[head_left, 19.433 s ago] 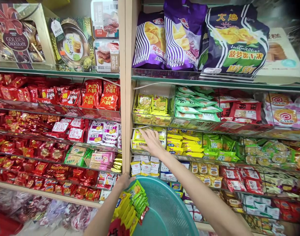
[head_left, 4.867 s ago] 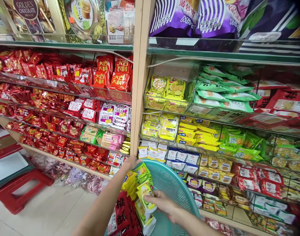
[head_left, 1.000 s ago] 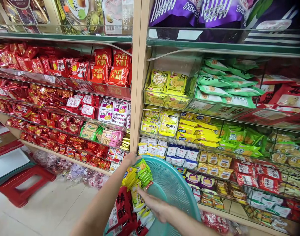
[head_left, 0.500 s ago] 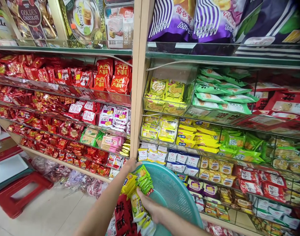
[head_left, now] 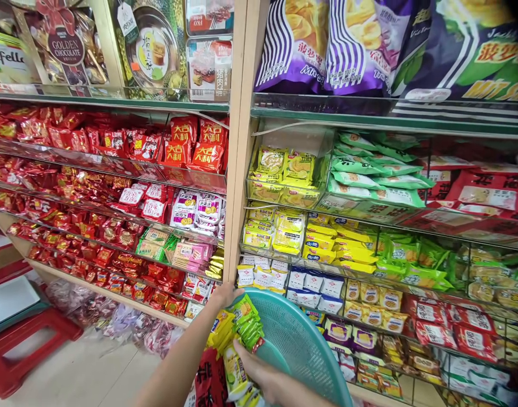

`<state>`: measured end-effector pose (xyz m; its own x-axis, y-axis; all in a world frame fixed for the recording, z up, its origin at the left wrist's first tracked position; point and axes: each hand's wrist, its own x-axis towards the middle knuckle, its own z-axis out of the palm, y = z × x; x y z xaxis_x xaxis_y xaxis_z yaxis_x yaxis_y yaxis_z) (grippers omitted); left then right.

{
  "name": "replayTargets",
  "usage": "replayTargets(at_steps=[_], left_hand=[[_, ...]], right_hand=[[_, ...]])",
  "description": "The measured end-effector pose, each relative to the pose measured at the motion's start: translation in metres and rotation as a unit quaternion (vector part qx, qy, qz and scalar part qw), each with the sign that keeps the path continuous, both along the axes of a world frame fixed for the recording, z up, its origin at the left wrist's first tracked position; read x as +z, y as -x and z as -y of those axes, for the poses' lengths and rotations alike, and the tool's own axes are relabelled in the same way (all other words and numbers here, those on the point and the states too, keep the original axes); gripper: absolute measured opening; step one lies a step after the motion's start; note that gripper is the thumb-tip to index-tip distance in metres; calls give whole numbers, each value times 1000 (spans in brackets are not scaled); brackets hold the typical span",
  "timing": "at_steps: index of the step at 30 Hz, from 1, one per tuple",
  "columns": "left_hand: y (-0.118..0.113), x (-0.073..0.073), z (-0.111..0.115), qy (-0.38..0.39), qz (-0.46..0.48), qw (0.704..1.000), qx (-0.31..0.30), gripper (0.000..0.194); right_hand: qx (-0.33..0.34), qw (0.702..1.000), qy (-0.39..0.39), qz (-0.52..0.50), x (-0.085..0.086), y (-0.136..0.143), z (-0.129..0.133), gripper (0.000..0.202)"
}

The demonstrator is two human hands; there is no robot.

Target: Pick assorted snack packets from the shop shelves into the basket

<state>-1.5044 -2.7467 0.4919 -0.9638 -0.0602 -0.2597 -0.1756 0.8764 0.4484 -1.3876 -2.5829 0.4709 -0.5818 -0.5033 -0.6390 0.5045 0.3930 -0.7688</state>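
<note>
A teal plastic basket [head_left: 322,345] with perforated sides is at the bottom middle, in front of the shelves. My left hand [head_left: 225,295] is closed around its far left rim. My right hand [head_left: 257,364] reaches into the basket, its visible fingers stretched out against the right side of the packets; the other fingers are hidden. Under and beside it are yellow-and-white snack packets [head_left: 234,370]. Green snack packets [head_left: 247,323] lie above them, yellow packets [head_left: 223,332] to the left, and red packets [head_left: 210,376] with black characters nearer me.
A wooden upright [head_left: 237,169] divides the shelves. Red-wrapped sweets [head_left: 85,220] fill the left bins; yellow packets [head_left: 318,243] and green bags [head_left: 373,169] are on the right. Large chip bags [head_left: 293,51] stand above. A red stool [head_left: 34,350] is on the floor at left.
The view has tilted up, so shelves and basket sit lower in the picture. Both hands keep nearly the same places on the basket and the packets.
</note>
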Motion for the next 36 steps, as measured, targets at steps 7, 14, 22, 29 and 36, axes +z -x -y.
replayTargets(at_steps=[7,14,22,29,36], left_hand=[[1,-2,0,-4,-3,1000,2,70],[4,-9,3,-8,-5,1000,7,71],[3,-9,3,-11,-10,1000,2,70],[3,-9,5,-11,-20,1000,-3,71],[4,-9,4,-10,-15,1000,-1,72]], right_hand=[[96,949,-145,-263,72,19,-33,65],[67,661,-195,-722,188,67,-32,32],[46,396,-358,-844,231,147,-9,29],[13,395,-374,-839,225,174,0,33],[6,397,-387,-832,223,170,4,29]])
